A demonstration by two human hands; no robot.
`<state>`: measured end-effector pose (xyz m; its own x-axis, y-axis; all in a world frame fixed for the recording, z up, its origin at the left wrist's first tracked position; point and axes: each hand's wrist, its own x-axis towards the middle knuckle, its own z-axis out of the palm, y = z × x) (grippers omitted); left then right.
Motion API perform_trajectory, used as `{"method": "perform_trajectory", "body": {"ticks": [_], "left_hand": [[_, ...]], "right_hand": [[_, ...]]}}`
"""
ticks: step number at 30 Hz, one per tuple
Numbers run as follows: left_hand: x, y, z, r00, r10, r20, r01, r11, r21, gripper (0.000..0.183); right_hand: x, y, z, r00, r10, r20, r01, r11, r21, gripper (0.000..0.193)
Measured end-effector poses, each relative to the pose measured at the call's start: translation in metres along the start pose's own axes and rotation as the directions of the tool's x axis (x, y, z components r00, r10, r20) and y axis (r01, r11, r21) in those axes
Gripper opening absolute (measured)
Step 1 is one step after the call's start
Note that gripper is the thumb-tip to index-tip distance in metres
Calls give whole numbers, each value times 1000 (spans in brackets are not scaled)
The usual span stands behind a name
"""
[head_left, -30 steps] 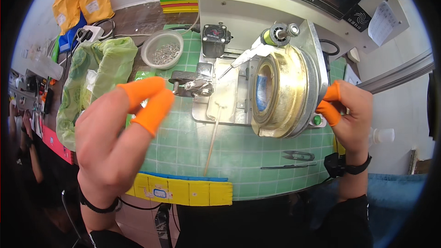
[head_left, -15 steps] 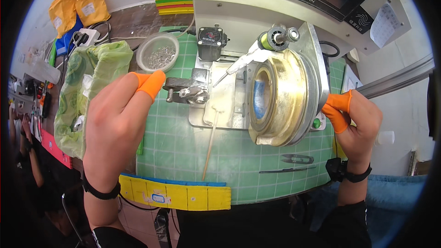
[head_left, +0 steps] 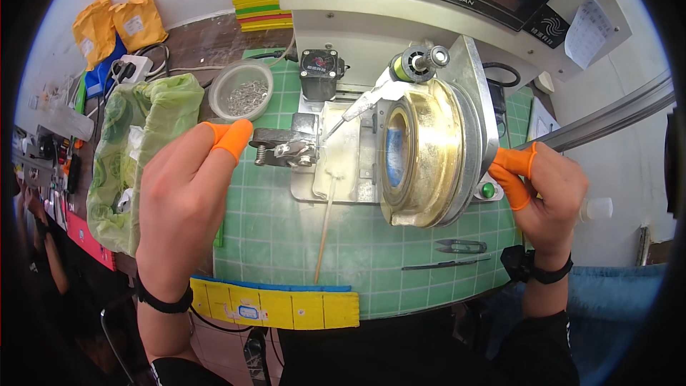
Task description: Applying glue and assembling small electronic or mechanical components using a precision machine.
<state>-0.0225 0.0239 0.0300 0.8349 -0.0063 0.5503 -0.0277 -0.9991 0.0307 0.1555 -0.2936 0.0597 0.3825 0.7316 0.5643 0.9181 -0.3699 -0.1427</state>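
Note:
My left hand (head_left: 182, 196), with orange finger cots on thumb and forefinger, is closed in a pinch beside the left end of a small metal clamp (head_left: 286, 149) with a spring. Whatever is in that pinch is too small to make out. On the right, my right hand (head_left: 549, 193), also in orange cots, has its fingers closed at the right side of the machine's brass ring wheel (head_left: 439, 150); what they hold is hidden. Between clamp and wheel, a white pointed arm (head_left: 364, 106) with a green thread spool (head_left: 405, 68) slants down over a whitish pad (head_left: 339, 150).
A wooden stick (head_left: 325, 232) rests against the pad. Thread snips (head_left: 461, 246) and dark tweezers (head_left: 436, 265) lie on the green mat (head_left: 386, 286). Further left are a tub (head_left: 218, 93) of small metal pieces and a bag-lined bin (head_left: 153, 143). A yellow strip (head_left: 275, 304) borders the near edge.
The whole view has shifted slightly to the left. Both hands keep their pinched shape, with hardly any movement relative to the clamp and wheel.

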Motion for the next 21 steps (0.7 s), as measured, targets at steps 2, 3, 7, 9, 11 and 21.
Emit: {"method": "perform_trajectory", "body": {"ticks": [2, 3, 7, 9, 11, 21], "left_hand": [[-1, -2, 3, 1000, -11, 22, 12, 1000, -28, 30], [-3, -2, 3, 1000, -13, 21, 14, 1000, -21, 30], [-18, -4, 9, 989, -110, 94, 120, 987, -106, 27], [-23, -4, 8, 981, -145, 127, 166, 971, -173, 23], [-16, -2, 5, 979, -165, 120, 188, 960, -208, 21], [5, 18, -9, 967, -200, 160, 237, 935, -263, 18]], "right_hand": [[0, 0, 4, 1000, -13, -17, 13, 1000, 21, 18], [0, 0, 5, 1000, -23, -18, 23, 999, 23, 18], [-3, -3, 8, 999, -43, -4, 44, 999, 14, 16], [-5, -3, 9, 999, -34, -32, 35, 999, 18, 15], [-9, -1, 6, 998, -17, -59, 17, 1000, 14, 14], [-47, 24, -19, 994, 27, -103, -24, 999, 29, 16]]}}
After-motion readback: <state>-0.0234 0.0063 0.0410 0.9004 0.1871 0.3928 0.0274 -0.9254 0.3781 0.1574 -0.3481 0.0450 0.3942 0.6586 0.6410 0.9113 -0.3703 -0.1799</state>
